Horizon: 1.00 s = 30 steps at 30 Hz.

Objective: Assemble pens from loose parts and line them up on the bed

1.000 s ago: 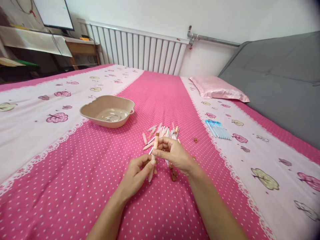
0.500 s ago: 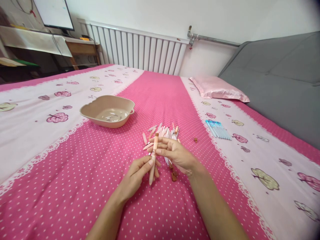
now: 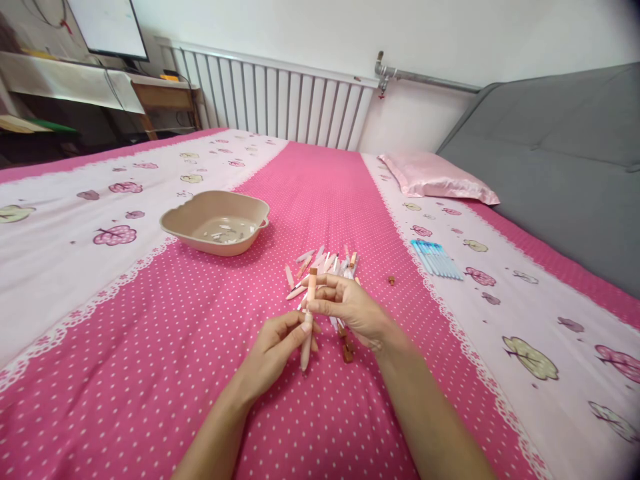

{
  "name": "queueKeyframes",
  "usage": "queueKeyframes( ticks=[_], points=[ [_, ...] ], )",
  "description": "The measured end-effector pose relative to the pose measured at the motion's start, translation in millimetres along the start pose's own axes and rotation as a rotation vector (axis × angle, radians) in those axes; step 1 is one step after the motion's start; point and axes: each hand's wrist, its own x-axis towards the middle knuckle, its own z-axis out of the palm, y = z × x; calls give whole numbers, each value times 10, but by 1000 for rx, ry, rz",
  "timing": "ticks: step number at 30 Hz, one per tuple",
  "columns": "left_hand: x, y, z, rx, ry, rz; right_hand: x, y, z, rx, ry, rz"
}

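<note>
Both of my hands are closed on one pen (image 3: 312,287), held nearly upright over the pink bedding. Its upper barrel is peach-orange with a brown end, and its lower part is pale pink, pointing down toward me. My left hand (image 3: 283,339) pinches the lower part between thumb and fingers. Higher up, my right hand (image 3: 345,303) grips the orange barrel. Just behind the hands lies a loose pile of pink and white pen parts (image 3: 327,261), partly covered by my right hand. Small brown pieces (image 3: 347,348) lie beside my right wrist.
A beige basin (image 3: 215,247) with small pale pieces inside stands at the left. To the right lie a row of blue-capped pens (image 3: 437,260) and one small brown piece (image 3: 391,280). A pink pillow (image 3: 435,177) rests near the grey headboard (image 3: 560,147).
The pen stands slightly more upright, and its lower tip has shifted a little to the right. Both hands keep their hold, with small finger movements.
</note>
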Motion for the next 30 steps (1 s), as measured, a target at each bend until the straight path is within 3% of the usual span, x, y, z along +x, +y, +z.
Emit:
queueKeyframes(
  ticks=[10,20,30],
  points=[
    [-3,31,11,37,-9,17,-2,3,31,-44,15,3],
    [-11,-7,-14,-115,15,-29,-3,-14,-25,89,-179,-16],
    [-18,-1,-12,-73,6,-27,14,27,-12,108,-126,12]
  ],
)
